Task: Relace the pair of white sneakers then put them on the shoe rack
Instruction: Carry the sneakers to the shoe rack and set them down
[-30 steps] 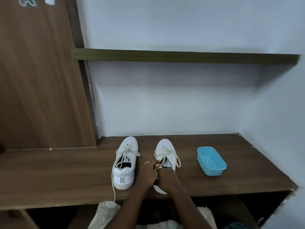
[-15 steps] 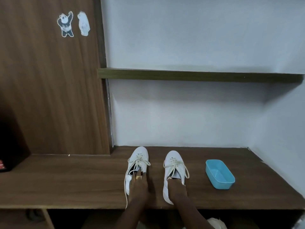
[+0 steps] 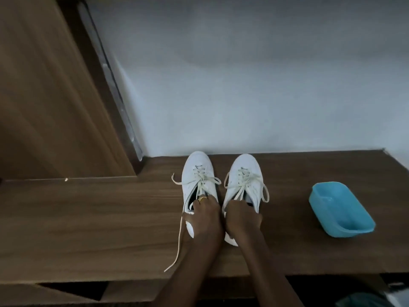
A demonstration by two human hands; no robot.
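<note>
Both white sneakers sit side by side on the wooden shelf [image 3: 88,229], toes at the back wall [image 3: 243,85], heels toward you. The left sneaker [image 3: 198,165] and right sneaker [image 3: 244,165] stand just beside each other with a narrow gap between them. Both are laced up the front, with loops and ends lying loose over the uppers.

Your left hand [image 3: 207,220] is on the left sneaker's heel. Its fingers curl over the collar into the opening, and there is a gold ring [image 3: 202,198] on one finger. Your right hand [image 3: 242,220] grips the right sneaker's heel the same way, fingertips hidden inside the shoe. Both hands are closed on the shoes.

One loose lace end [image 3: 178,240] trails from the left sneaker's heel side across the shelf, ending near the front edge.

A blue plastic tub [image 3: 338,207] sits to the right of the pair, well apart, tilted slightly on the shelf, nothing in it. It is not in the way of either hand.

A wooden side panel [image 3: 44,107] rises on the left, with a clear strip [image 3: 117,94] along its edge where it meets the wall. The wall is plain pale grey-blue and the lighting is dim. There is a dark opening below the shelf's front edge, and I cannot tell what is inside. Something dark teal [image 3: 363,300] shows at the bottom right corner, too blurred to identify.
</note>
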